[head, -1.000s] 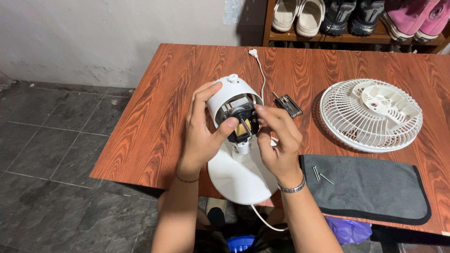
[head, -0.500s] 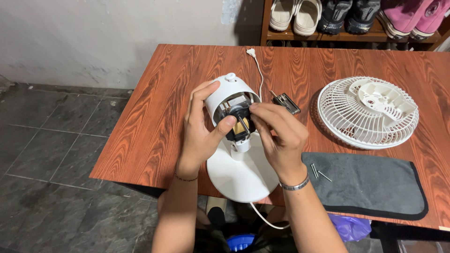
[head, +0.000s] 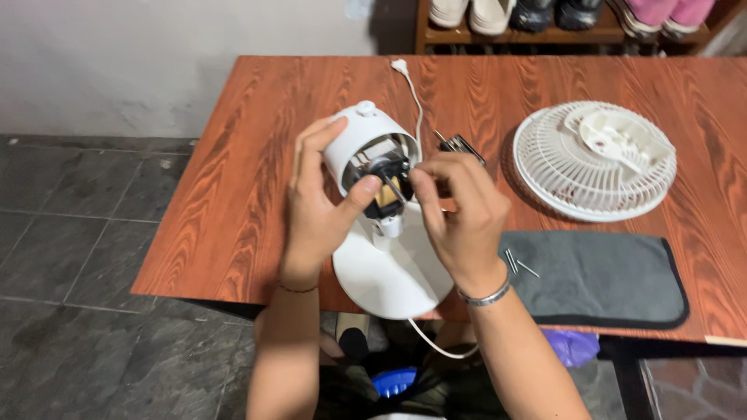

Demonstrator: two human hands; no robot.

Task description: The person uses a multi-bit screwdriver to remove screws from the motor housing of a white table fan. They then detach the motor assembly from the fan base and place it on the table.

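Note:
A small white desk fan body stands on its round white base at the near edge of a reddish wooden table. Its front is off, so the dark motor with its shaft shows. My left hand wraps around the housing from the left, thumb on the motor face. My right hand pinches at the motor shaft with its fingertips. A white cord runs from the fan toward the far edge.
A white fan grille with the blade piece lying in it sits to the right. A grey cloth mat lies at the near right with loose screws beside it. A small dark part lies behind my right hand. Shoes stand on a rack.
The view has shifted slightly. Both hands stay on the fan; my right fingers have worked in closer on the motor shaft.

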